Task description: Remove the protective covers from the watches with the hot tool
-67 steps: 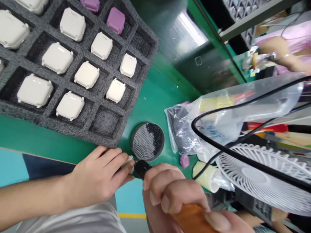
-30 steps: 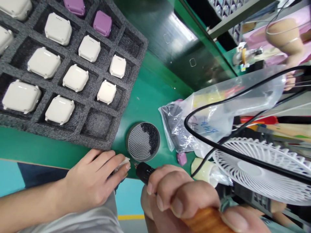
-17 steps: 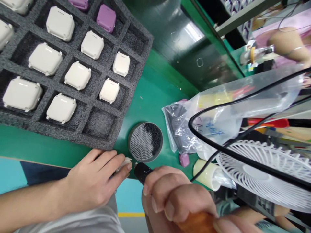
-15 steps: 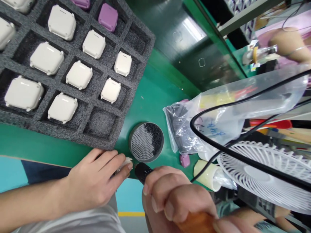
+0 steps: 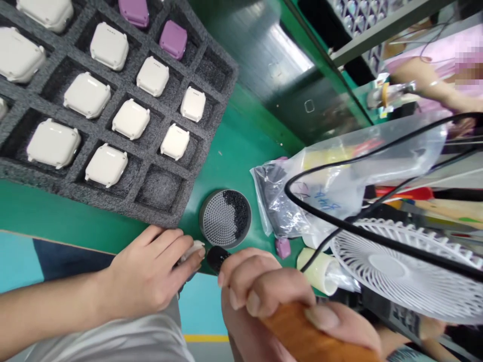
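Note:
My left hand point(image 5: 154, 266) is closed on a small white watch case point(image 5: 193, 250) at the front edge of the green bench, its fingers hiding most of it. In my right hand point(image 5: 271, 291) is an electric screwdriver point(image 5: 290, 327) with an orange body and a black nose. That nose points at the watch case and sits close beside it; whether the bit touches cannot be made out. Just beyond both hands stands a round grey dish point(image 5: 221, 221) with tiny black screws heaped on one side. A grey foam tray point(image 5: 124, 198) holds several white watch cases point(image 5: 131, 119) and purple ones point(image 5: 173, 39).
A clear plastic bag point(image 5: 324, 166) lies right of the dish. Near it are a purple piece point(image 5: 283, 247), a pale yellow roll point(image 5: 317, 271) and a white fan grille point(image 5: 400, 266). A black cable point(image 5: 320, 216) loops across the right side. Another person's arm point(image 5: 418, 75) shows at upper right.
The view has shifted slightly, so the tray appears farther right and the bag farther left. My right thumb lies more plainly along the screwdriver. Both hands keep their hold.

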A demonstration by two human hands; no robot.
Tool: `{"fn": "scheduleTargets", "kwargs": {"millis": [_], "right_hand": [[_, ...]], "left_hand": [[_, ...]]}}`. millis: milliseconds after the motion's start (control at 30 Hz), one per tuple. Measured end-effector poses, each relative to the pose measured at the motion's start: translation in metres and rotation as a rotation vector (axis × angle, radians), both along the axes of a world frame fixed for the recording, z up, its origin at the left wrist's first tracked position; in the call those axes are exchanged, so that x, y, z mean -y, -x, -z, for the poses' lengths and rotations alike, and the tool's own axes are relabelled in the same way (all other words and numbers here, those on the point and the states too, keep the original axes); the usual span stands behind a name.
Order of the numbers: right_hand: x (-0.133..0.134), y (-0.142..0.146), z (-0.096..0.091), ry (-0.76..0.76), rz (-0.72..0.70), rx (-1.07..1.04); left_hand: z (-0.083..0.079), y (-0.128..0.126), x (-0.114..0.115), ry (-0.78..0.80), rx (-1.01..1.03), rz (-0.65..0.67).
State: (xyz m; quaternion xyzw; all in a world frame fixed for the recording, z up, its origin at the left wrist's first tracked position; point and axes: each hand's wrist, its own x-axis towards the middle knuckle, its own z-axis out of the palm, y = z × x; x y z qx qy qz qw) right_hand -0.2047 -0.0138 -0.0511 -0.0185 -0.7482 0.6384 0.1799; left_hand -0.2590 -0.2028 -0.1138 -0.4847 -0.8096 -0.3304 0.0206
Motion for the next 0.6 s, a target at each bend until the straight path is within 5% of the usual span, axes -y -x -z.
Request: {"fn": "scheduleTargets", "kwargs": {"millis": [133,300,600], "right_hand": [[0.000,0.002,0.007,0.069,0.187,-0.298],[0.009,0.009,0.000,0.119,0.315,-0.207],[0.002,0.013,0.009,0.145,0.226,-0.274]], "left_hand": [[-0.001,0.001,0.003,0.050,-0.044,0.057],[-0.001,0.000,0.005,0.074,-0.027,0.091],[-0.002,-0.001,0.000,0.027,-0.013,0.011]]}}
